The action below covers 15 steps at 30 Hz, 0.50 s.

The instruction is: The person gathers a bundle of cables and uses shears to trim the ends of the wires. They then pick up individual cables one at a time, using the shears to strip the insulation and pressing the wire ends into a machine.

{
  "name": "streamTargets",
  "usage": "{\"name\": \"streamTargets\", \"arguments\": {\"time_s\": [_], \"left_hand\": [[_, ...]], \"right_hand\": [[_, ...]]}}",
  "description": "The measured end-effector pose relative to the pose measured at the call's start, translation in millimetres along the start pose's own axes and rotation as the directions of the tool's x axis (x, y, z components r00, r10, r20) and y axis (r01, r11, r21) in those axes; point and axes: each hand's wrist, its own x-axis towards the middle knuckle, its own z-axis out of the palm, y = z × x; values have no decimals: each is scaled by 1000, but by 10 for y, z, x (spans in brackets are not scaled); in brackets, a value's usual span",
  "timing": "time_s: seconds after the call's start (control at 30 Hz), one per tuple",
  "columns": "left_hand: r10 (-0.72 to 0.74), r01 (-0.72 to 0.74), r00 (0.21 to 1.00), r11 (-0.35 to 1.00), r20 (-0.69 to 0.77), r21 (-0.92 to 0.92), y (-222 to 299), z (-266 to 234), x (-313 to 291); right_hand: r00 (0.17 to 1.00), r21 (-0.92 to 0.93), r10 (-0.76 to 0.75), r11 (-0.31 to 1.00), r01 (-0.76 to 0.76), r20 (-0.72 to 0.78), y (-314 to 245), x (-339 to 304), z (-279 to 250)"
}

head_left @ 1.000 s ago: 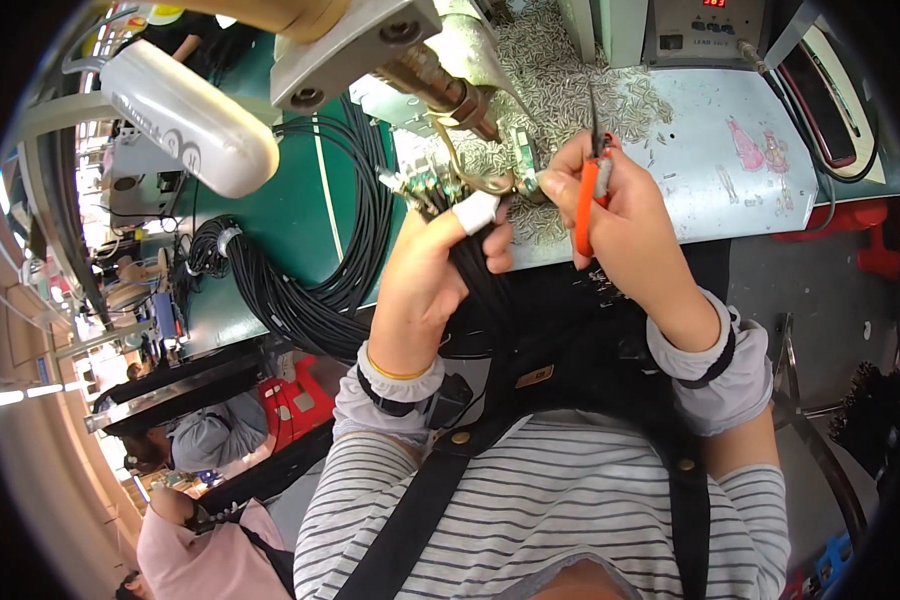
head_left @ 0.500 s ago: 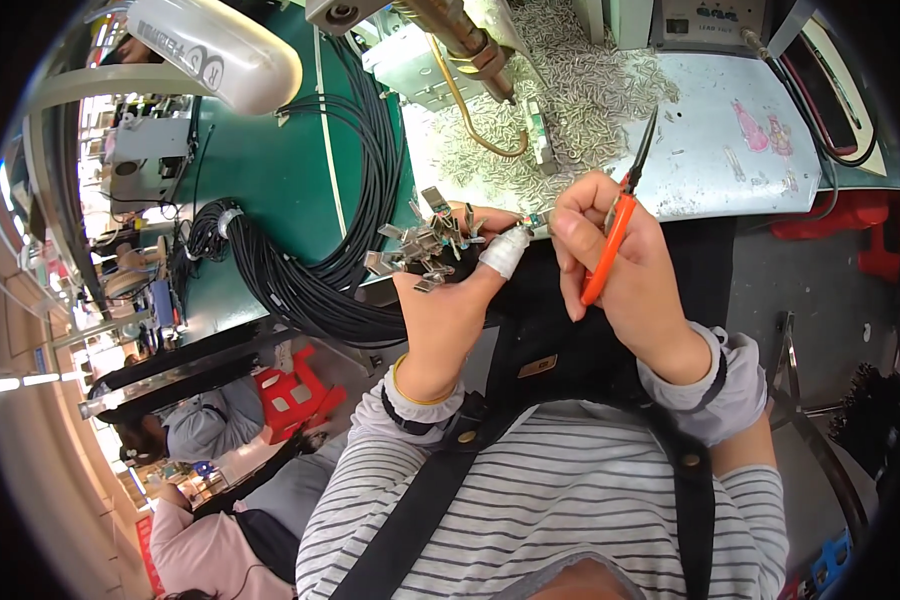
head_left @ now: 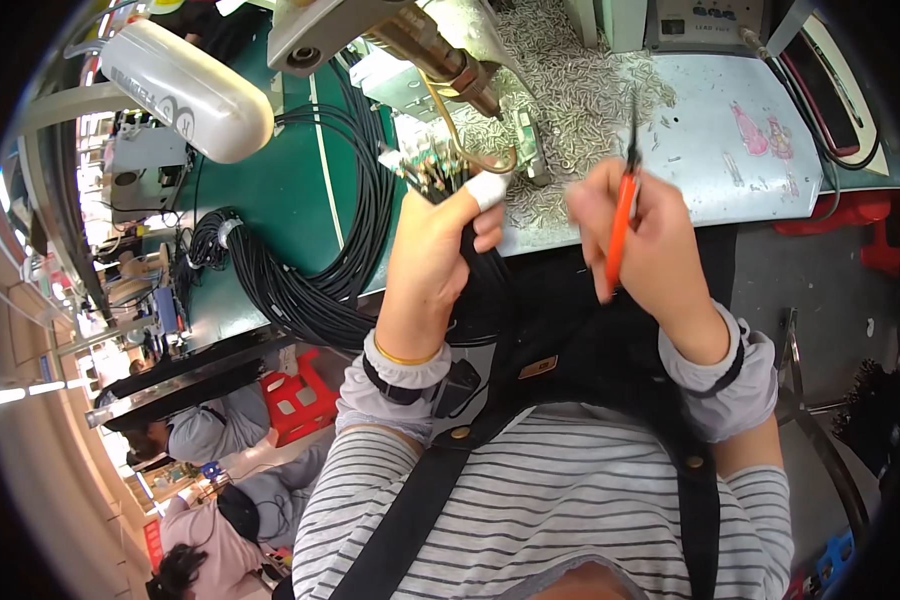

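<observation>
My left hand [head_left: 425, 250] is wrapped around a bundle of black cables [head_left: 485, 265]. Their ends, with small green boards and metal connectors [head_left: 432, 168], fan out above the fist beside the brass-coloured curved tube [head_left: 470, 150]. White tape covers the thumb. In my right hand [head_left: 660, 235] are long-nose pliers with orange handles [head_left: 620, 230]. Their dark, narrow tip points away from me over scattered small metal pieces [head_left: 570, 95]. The fingers of this hand are slightly blurred, and the pliers are apart from the cables.
A metal machine head [head_left: 440, 60] hangs over the bench, above a small green-and-metal holder [head_left: 530, 145]. Thick coils of black cable [head_left: 280, 290] lie on the green mat [head_left: 260, 190]. A white cylinder [head_left: 190, 95] overhangs the left side. Co-workers [head_left: 210, 430] sit at the left.
My left hand has tilted upright and shifted left, carrying the cable ends up beside the curved tube. The right hand has moved slightly right, with the pliers turned more upright.
</observation>
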Motion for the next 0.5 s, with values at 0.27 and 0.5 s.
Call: {"name": "streamTargets", "arguments": {"time_s": [0.27, 0.5], "left_hand": [[140, -135, 988, 988, -70, 73, -71, 103, -404], [243, -232, 969, 960, -51, 159, -146, 127, -656]], "right_hand": [[954, -651, -290, 709, 271, 82, 403, -293, 131], [945, -773, -327, 594, 221, 19, 493, -350, 256]]}}
